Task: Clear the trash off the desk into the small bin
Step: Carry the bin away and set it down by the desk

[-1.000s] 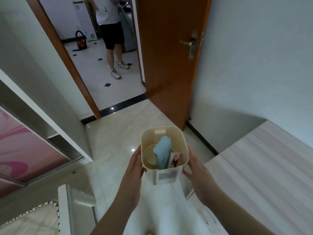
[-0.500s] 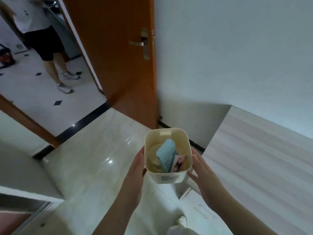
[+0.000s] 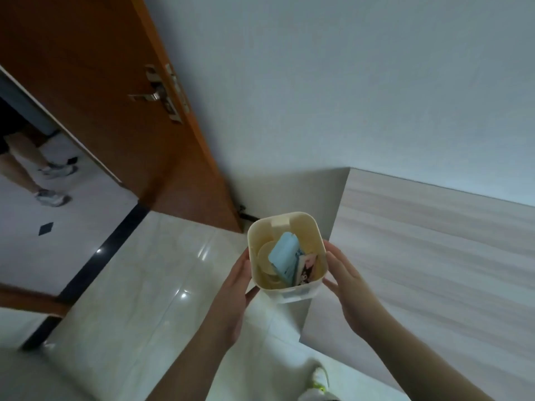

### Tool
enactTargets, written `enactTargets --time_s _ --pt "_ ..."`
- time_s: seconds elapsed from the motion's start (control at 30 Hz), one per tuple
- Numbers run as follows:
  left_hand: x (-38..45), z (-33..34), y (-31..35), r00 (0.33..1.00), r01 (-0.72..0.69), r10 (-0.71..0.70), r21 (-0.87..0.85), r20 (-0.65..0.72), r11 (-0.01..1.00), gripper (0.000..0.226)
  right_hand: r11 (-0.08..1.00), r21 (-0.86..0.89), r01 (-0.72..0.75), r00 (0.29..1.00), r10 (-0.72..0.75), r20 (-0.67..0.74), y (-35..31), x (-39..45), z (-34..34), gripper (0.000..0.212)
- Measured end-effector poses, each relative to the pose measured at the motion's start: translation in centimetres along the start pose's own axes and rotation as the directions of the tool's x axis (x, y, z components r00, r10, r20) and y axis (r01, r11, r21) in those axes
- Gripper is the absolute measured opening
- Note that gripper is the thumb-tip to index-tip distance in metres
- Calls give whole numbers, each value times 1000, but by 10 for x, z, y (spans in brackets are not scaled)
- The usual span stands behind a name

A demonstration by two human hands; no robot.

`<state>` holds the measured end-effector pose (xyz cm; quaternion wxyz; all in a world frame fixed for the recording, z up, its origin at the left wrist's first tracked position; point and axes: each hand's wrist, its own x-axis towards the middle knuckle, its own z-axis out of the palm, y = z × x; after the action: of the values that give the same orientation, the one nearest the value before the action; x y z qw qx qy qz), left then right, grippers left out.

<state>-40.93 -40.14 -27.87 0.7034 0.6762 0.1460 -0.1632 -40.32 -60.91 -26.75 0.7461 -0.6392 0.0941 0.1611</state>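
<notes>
I hold a small cream bin (image 3: 301, 293) in the air between both hands, just off the left end of the desk (image 3: 434, 250). My left hand (image 3: 231, 293) presses its left wall and my right hand (image 3: 350, 287) its right wall. Inside the bin stand a light blue packet (image 3: 283, 256), a small card with a cartoon picture (image 3: 307, 269) and a round cream lid or cup (image 3: 265, 260). The desk top is pale wood grain and shows nothing on it in the part I see.
An orange-brown door (image 3: 115, 111) stands open at the left, against the white wall. Beyond the doorway another person's legs (image 3: 20, 166) stand on a tiled floor. Glossy pale floor tiles lie below the bin. My shoe (image 3: 318, 377) shows at the bottom.
My view has swung to the right and tilted, so the doorway has slid left and more of the desk shows. The bin stays held between both hands.
</notes>
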Motion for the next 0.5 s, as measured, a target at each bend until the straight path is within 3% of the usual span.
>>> enactTargets --time_s 0.2,0.5 --pt "34 3 19 998 12 -12 13 58 1000 38 1000 20 -5 998 7 -68 -6 29 -9 31" --pt "120 -37 41 981 32 -36 26 190 999 38 998 46 42 975 -31 -219 -9 77 33 32"
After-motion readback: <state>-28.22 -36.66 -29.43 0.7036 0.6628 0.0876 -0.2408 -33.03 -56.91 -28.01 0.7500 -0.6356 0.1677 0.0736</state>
